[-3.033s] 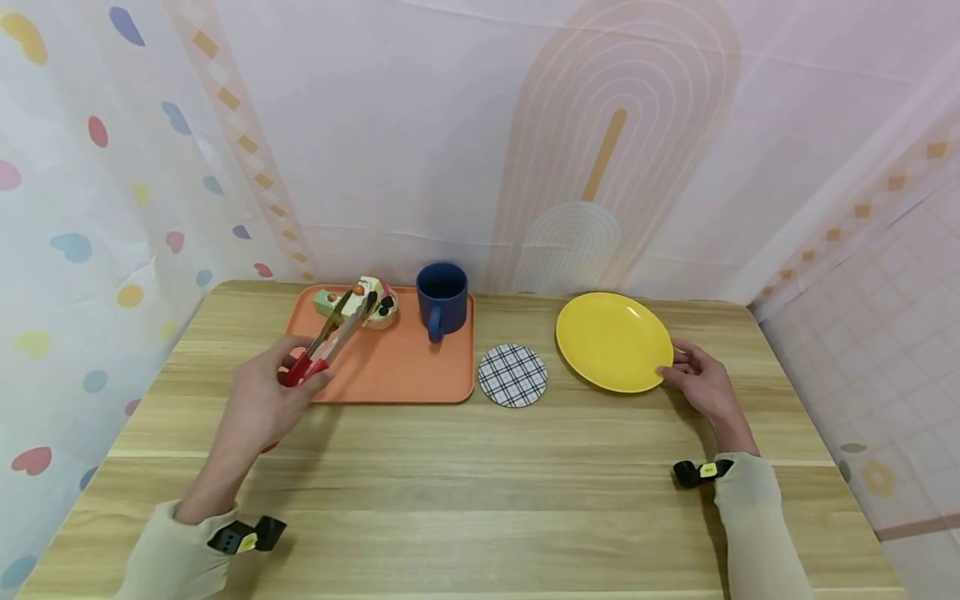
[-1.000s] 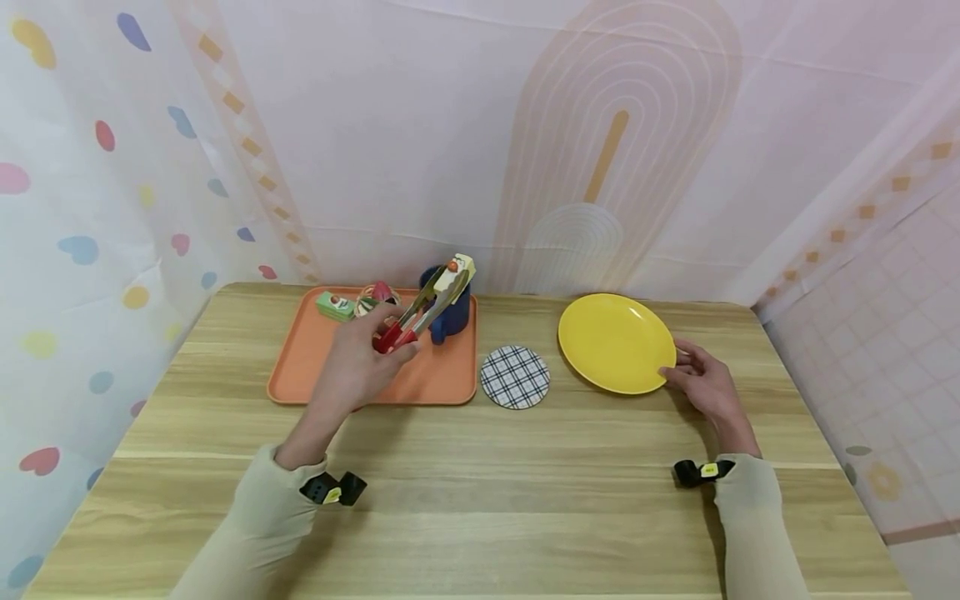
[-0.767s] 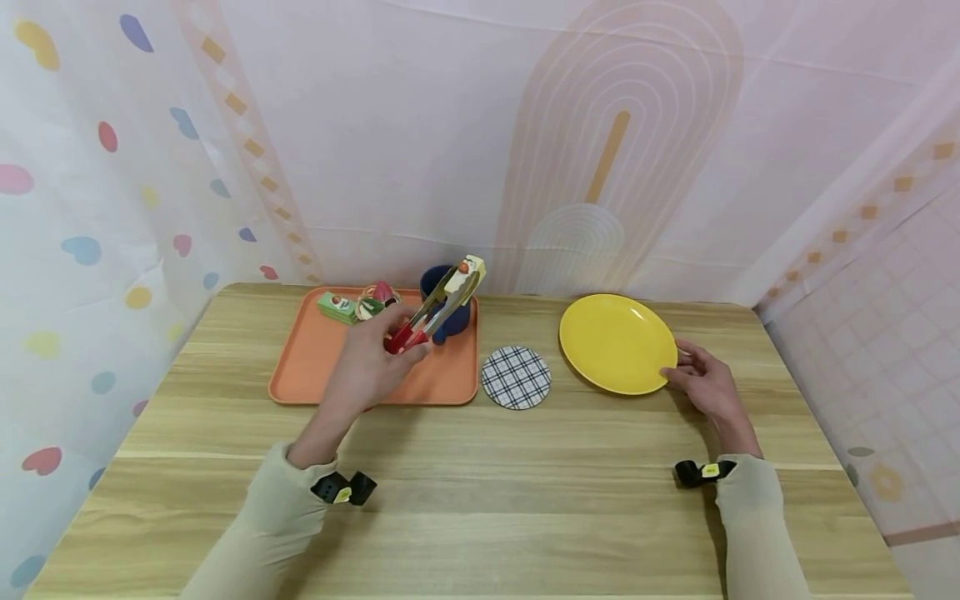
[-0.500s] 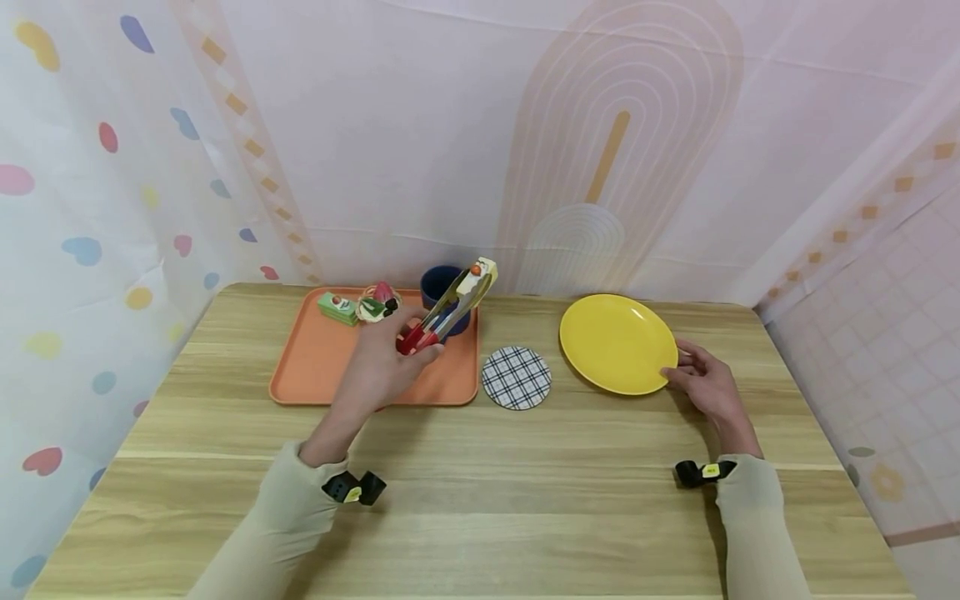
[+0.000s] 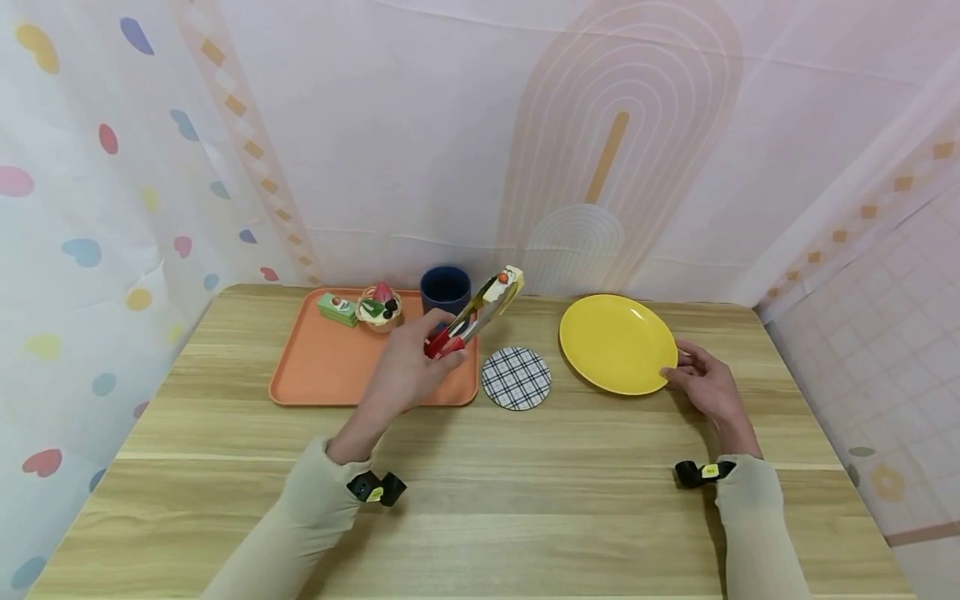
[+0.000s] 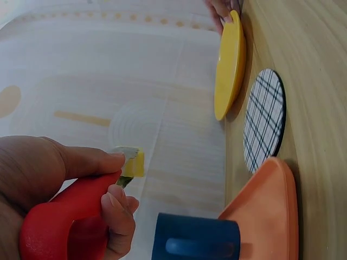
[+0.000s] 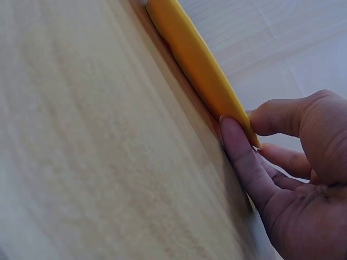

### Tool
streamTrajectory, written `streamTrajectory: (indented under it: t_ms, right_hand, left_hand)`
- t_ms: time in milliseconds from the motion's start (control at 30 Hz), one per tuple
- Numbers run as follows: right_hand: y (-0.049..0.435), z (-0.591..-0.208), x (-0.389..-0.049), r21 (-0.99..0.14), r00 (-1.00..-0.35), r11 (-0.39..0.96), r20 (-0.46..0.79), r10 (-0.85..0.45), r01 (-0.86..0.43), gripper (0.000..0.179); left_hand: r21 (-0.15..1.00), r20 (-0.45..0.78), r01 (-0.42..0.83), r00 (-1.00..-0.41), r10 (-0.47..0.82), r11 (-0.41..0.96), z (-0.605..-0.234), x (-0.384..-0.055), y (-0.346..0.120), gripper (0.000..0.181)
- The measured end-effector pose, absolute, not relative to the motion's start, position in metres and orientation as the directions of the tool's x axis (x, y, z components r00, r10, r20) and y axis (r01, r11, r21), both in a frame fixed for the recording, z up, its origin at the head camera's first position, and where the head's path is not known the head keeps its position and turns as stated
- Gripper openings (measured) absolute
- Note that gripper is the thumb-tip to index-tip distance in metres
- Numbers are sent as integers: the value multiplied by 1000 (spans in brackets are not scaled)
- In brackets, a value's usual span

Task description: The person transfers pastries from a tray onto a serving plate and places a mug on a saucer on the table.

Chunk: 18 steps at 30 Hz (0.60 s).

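Note:
My left hand (image 5: 408, 367) grips red-handled metal tongs (image 5: 447, 342), raised over the right side of the orange tray (image 5: 315, 367). Pinched in the tong tips is a small toy cake slice (image 5: 513, 278), pale yellow with an orange-red dot on top. In the left wrist view, the slice (image 6: 137, 162) shows just past my fingertips, and the red handle (image 6: 70, 211) lies in my palm. My right hand (image 5: 707, 387) holds the right rim of a yellow plate (image 5: 617, 346) between thumb and fingers. The right wrist view shows the plate (image 7: 200, 65) low over the wood.
On the tray stand a dark blue mug (image 5: 444, 287), a toy fruit tart (image 5: 379, 308) and a green toy cake slice (image 5: 337, 308). A round plaid coaster (image 5: 516, 378) lies between tray and plate. The wooden table (image 5: 525, 500) ends at a patterned curtain (image 5: 420, 125).
My left hand has lifted the cake slice off the tray with the tongs and carried it right, past the mug. My right hand and the plate have stayed in place.

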State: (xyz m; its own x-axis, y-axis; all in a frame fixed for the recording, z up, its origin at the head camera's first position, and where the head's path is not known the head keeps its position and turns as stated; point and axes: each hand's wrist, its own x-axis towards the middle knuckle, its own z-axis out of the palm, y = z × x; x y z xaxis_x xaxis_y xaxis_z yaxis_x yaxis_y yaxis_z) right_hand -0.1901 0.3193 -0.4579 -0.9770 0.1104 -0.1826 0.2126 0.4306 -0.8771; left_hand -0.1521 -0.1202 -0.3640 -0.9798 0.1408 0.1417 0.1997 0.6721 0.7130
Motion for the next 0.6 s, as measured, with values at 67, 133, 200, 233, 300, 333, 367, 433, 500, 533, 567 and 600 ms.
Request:
streamTrajectory:
  t_ms: [67, 133, 200, 233, 300, 333, 367, 433, 500, 533, 567, 600]
  right_hand:
    - [319, -458, -189, -878, -978, 431, -178, 106, 207, 68]
    - [319, -458, -189, -879, -979, 433, -173, 104, 201, 68]
    - [319, -458, -189, -881, -980, 430, -170, 101, 197, 68]
    - [318, -458, -188, -883, -980, 427, -171, 100, 197, 68]
    - [319, -458, -188, -882, -980, 426, -174, 101, 201, 69]
    - [319, -458, -188, -883, -979, 424, -177, 101, 203, 69]
    - [319, -458, -189, -883, -978, 422, -180, 101, 206, 69]
    - [320, -458, -189, -882, -978, 422, -185, 100, 210, 69]
    - [320, -458, -189, -883, -977, 420, -187, 99, 211, 69]
    - [320, -458, -189, -883, -978, 419, -186, 98, 210, 69]
    - [320, -458, -189, -883, -978, 420, -184, 97, 208, 69]
    - [320, -457, -189, -883, -978, 421, -183, 97, 207, 69]
  left_hand:
    - [707, 146, 209, -978, 149, 676, -365, -153, -117, 42]
    - [698, 147, 213, -977, 154, 684, -366, -154, -113, 42]
    - [689, 150, 217, -976, 157, 691, -367, -154, -110, 43]
    - [686, 146, 216, -976, 159, 695, -368, -155, -108, 43]
    - [684, 139, 213, -977, 162, 697, -369, -155, -105, 45]
    - [683, 135, 212, -977, 164, 699, -370, -156, -103, 45]
    - [686, 128, 207, -978, 164, 697, -371, -156, -101, 45]
    - [691, 116, 198, -980, 164, 695, -373, -158, -98, 46]
    - [697, 110, 193, -981, 162, 690, -374, -159, -94, 45]
    - [703, 110, 192, -981, 162, 685, -375, -160, -93, 45]
    - [707, 109, 191, -981, 162, 681, -376, -160, -91, 45]
    - [706, 115, 196, -980, 162, 680, -377, -161, -89, 45]
